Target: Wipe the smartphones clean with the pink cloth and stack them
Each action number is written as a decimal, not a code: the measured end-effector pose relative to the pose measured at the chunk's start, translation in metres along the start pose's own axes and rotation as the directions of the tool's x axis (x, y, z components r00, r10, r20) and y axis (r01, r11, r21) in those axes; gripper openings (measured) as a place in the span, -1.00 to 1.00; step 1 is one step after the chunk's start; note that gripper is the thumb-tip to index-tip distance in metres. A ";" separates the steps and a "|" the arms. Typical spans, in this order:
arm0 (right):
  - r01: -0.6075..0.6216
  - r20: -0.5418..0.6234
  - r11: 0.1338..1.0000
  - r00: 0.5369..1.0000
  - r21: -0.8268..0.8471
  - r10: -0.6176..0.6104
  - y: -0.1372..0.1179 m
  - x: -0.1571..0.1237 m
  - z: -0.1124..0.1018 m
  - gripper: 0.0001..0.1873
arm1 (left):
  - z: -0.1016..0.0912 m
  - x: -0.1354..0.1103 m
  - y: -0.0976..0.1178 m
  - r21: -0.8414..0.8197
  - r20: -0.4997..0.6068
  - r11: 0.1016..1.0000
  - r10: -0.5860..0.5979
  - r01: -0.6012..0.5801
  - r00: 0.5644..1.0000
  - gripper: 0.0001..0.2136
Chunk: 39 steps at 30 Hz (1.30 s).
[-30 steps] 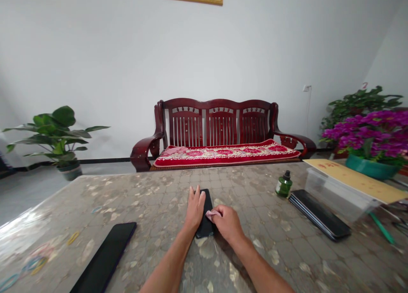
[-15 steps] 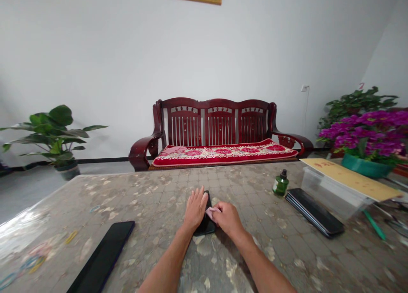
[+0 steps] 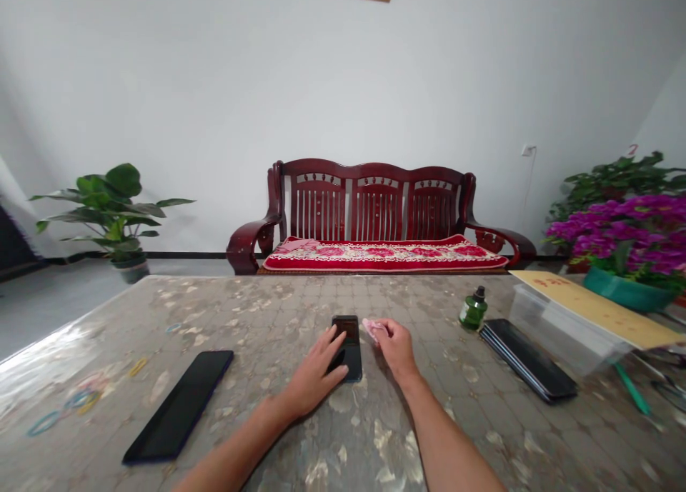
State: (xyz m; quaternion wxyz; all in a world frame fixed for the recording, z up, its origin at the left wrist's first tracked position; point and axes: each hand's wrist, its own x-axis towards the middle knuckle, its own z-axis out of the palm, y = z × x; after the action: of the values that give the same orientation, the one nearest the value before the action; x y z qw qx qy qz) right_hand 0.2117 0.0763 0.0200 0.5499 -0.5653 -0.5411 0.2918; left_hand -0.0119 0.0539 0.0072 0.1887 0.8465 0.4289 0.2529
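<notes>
A black smartphone lies screen up on the table in front of me. My left hand rests at its left side, fingers spread, with the fingertips and thumb touching the phone's left edge. To the right of the phone, my right hand pinches a small pink cloth, held apart from the screen. Another dark phone lies on the table at the left. On the right is a stack of phones, beside a small green bottle with a black cap.
Behind the stack stands a clear plastic box with a yellow board on top. A green pen-like tool lies near it. Coloured rubber bands are at the left. A teal flower pot stands at the back right.
My right hand has lifted the cloth off the phone and moved to its right. My left hand has slid left, uncovering more of the screen. The view has shifted slightly.
</notes>
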 end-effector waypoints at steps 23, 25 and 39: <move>0.582 0.395 0.698 0.808 -0.417 -0.438 -0.019 -0.024 0.005 -0.74 | -0.016 -0.022 0.038 0.239 -0.022 0.957 0.178 -0.168 0.984 -0.72; 0.567 0.424 0.712 0.812 -0.414 -0.401 -0.022 -0.024 0.002 -0.75 | -0.016 -0.022 0.038 0.251 -0.001 0.953 0.174 -0.168 0.985 -0.69; 0.548 0.461 0.591 0.832 -0.591 -0.310 -0.030 -0.009 0.016 -0.73 | -0.013 -0.023 0.042 0.238 0.100 0.962 0.115 -0.135 0.988 -0.56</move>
State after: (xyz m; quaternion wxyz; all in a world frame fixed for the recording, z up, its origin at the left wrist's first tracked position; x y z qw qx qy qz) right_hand 0.1863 0.0672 0.0419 0.2545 -0.5277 -0.8104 0.0047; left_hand -0.0045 0.0130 0.0344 0.0848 0.8986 0.3940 0.1734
